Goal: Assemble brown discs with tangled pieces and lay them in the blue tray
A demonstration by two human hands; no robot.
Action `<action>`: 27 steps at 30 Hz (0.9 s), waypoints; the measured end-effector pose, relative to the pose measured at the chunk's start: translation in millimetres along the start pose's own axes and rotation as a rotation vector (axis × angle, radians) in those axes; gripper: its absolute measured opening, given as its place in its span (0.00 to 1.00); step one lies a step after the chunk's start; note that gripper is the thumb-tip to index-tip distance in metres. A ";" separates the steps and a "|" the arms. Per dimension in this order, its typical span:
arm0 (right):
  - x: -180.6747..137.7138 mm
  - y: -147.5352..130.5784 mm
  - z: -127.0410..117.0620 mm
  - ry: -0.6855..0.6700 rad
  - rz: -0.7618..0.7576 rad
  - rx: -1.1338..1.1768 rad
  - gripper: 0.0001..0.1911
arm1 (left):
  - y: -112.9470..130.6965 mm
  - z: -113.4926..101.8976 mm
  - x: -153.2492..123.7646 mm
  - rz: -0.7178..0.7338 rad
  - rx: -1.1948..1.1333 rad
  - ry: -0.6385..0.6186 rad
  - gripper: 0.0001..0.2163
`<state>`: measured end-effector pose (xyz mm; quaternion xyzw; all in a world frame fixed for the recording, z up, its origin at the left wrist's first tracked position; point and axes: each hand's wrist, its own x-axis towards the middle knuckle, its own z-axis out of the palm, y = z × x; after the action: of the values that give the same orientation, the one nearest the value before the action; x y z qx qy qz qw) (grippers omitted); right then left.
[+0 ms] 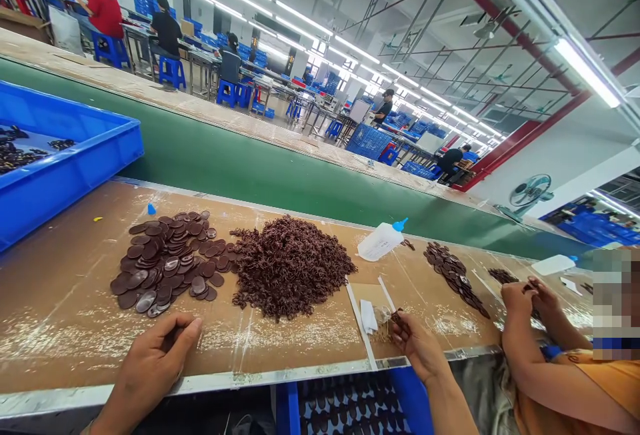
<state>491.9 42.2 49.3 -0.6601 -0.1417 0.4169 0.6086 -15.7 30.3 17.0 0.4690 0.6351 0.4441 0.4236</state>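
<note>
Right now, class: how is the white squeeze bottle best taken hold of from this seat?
Grip the squeeze bottle round its wide white body, coming from the near side with the right hand: it lies on its side on the belt, narrow blue nozzle pointing away, so the body likely offers the surest hold.

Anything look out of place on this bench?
A small blue plastic piece sits alone on the tan bench top, beyond the dark brown discs; pale powder is also scattered across the surface.
</note>
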 end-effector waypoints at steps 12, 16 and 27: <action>2.1 1.5 -1.9 -0.039 0.007 -0.009 0.19 | -2.5 2.1 -0.2 0.031 -0.015 0.014 0.19; 2.4 0.0 -2.3 -0.030 0.016 0.005 0.16 | -2.9 1.9 0.0 0.045 0.001 0.017 0.19; 6.3 1.0 -2.6 0.025 0.024 0.020 0.13 | -16.7 -1.3 5.7 0.059 0.069 0.000 0.21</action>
<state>497.3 44.5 45.7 -0.6608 -0.1220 0.4174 0.6118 -21.8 32.8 0.6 0.5017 0.6360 0.4342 0.3940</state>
